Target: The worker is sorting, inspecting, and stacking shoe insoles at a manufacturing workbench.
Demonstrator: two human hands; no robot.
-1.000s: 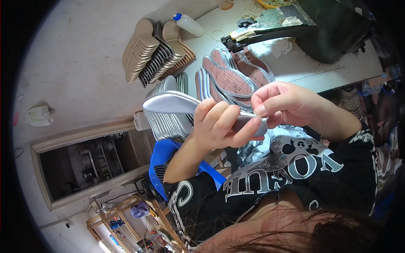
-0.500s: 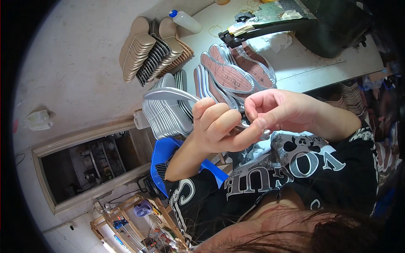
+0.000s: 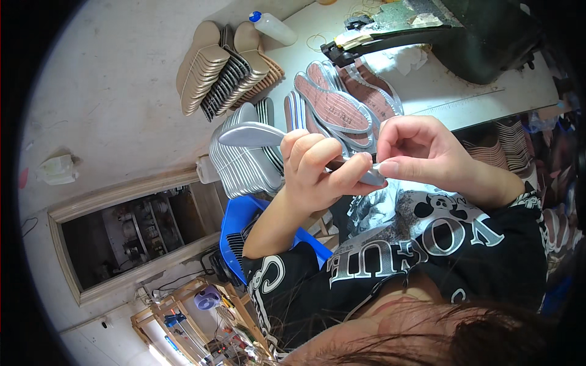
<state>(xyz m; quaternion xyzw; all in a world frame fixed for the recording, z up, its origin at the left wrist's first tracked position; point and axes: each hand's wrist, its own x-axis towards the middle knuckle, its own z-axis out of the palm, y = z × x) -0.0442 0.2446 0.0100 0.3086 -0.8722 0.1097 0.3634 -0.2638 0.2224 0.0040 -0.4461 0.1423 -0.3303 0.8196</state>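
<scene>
My left hand [image 3: 312,163] is closed around a grey insole [image 3: 249,135], holding it up in front of my chest. One rounded end sticks out to the left past my knuckles; the other shows below my fingers, and the middle is hidden by them. At that lower end my right hand [image 3: 421,154] is closed, thumb and forefinger pinched together. A small pale bit shows at those fingertips, too small to name. Just beyond my hands, pink insoles with silver rims [image 3: 334,108] lie overlapping on the white table [image 3: 448,100].
Left of my hands stand a tied stack of grey insoles [image 3: 243,160] and bundled tan insoles [image 3: 200,68]. A white bottle with a blue cap [image 3: 273,28] is behind them. A dark green machine [image 3: 482,46] occupies the table's far right. A blue chair [image 3: 235,226] is at my left elbow.
The insole has turned, so its flat face shows more at both ends. My right hand has shifted slightly right and its fingertips now meet at the insole's lower end.
</scene>
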